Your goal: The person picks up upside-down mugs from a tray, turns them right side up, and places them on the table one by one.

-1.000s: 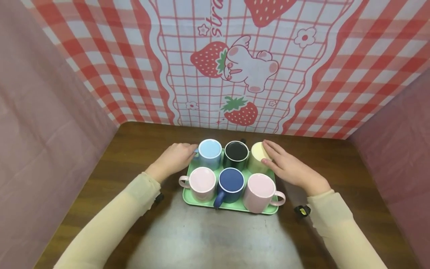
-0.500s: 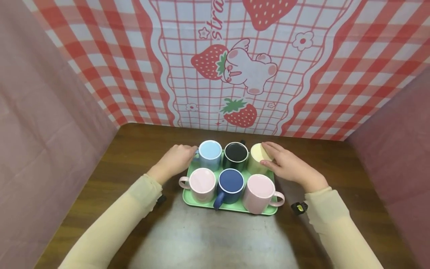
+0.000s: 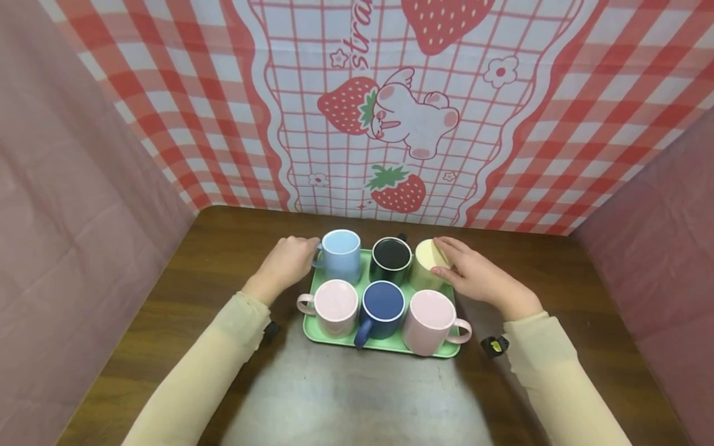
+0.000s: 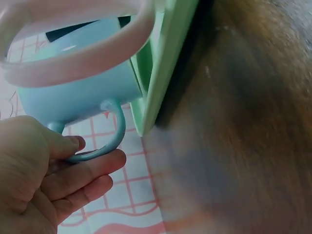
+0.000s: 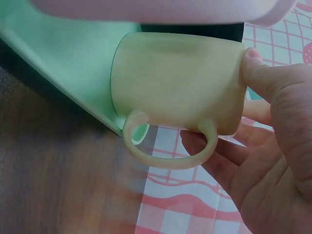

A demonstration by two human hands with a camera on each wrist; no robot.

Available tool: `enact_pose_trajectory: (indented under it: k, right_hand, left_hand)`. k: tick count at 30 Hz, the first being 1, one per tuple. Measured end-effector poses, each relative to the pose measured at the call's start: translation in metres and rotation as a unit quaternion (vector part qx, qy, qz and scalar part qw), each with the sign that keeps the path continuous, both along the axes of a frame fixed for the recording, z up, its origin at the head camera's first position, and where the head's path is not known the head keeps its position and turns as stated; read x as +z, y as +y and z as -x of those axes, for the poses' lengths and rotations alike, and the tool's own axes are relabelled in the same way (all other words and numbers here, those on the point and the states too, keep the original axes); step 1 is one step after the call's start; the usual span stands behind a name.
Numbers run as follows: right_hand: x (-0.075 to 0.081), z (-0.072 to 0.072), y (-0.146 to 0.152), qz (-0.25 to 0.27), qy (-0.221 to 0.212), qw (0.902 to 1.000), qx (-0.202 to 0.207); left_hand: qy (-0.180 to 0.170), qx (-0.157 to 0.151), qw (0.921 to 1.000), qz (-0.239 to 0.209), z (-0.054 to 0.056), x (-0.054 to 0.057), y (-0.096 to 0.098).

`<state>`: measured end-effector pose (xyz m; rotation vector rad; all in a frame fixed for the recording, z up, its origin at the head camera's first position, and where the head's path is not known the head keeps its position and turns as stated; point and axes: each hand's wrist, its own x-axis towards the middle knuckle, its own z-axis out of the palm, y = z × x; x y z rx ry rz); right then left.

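My left hand (image 3: 287,263) pinches the handle of a light blue mug (image 3: 342,257) at the tray's back left. In the left wrist view, thumb and fingers close on this handle (image 4: 118,129), and the mug's base is near the tray edge. My right hand (image 3: 482,279) holds a pale yellow mug (image 5: 178,80) near its rim at the back right, thumb on the near side, fingers behind; its handle (image 5: 170,161) is free. Between them stands a black mug (image 3: 390,263). All are over a green tray (image 3: 385,342).
Along the tray's front stand a pink mug (image 3: 336,306), a navy mug (image 3: 383,306) and a larger pink mug (image 3: 426,322). The tray lies on a brown wooden table (image 3: 223,229). A strawberry-print cloth (image 3: 401,93) hangs behind it, with pink curtains (image 3: 72,186) at the sides.
The light blue mug has shifted slightly left with my left hand and shows more of its side. My right hand keeps its place on the yellow mug, and the other mugs stay put.
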<state>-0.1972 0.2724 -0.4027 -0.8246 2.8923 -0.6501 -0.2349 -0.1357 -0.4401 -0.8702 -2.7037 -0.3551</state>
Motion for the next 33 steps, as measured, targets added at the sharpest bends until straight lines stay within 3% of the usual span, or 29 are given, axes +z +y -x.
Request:
enact_pose_trajectory:
  k: [8, 12, 17, 20, 23, 26, 28, 31, 33]
  right_hand:
    - [-0.002, 0.000, -0.001, 0.007, 0.014, 0.9999, 0.005]
    - [-0.002, -0.001, 0.001, 0.012, 0.017, 0.9998, 0.005]
    - [-0.003, -0.004, 0.004, 0.016, 0.003, 0.9998, -0.007]
    - [-0.003, -0.005, 0.004, 0.020, 0.000, 0.9998, -0.008]
    - [-0.003, -0.006, 0.003, 0.021, 0.001, 0.9997, -0.009]
    - [-0.003, -0.006, 0.001, 0.021, 0.003, 0.9998, -0.007]
    - [-0.002, -0.006, 0.000, 0.021, 0.003, 0.9997, -0.006]
    - [0.000, -0.005, -0.001, 0.021, 0.005, 0.9998, -0.003]
    - [0.001, -0.005, -0.002, 0.019, 0.005, 0.9998, -0.002]
  left_hand:
    - [0.032, 0.049, 0.9947, -0.085, 0.004, 0.010, -0.006]
    - [0.036, 0.049, 0.9875, -0.145, 0.009, 0.016, 0.000]
    - [-0.001, 0.056, 0.9771, -0.205, 0.013, 0.021, 0.012]
    - [-0.046, 0.073, 0.9632, -0.254, 0.013, 0.020, 0.018]
    - [-0.102, 0.086, 0.9362, -0.325, 0.012, 0.018, 0.022]
    - [-0.153, 0.093, 0.8984, -0.401, 0.011, 0.016, 0.024]
    - [-0.184, 0.096, 0.8691, -0.449, 0.009, 0.016, 0.026]
    - [-0.235, 0.099, 0.8160, -0.519, 0.007, 0.016, 0.028]
    - [-0.268, 0.096, 0.7728, -0.567, 0.006, 0.016, 0.030]
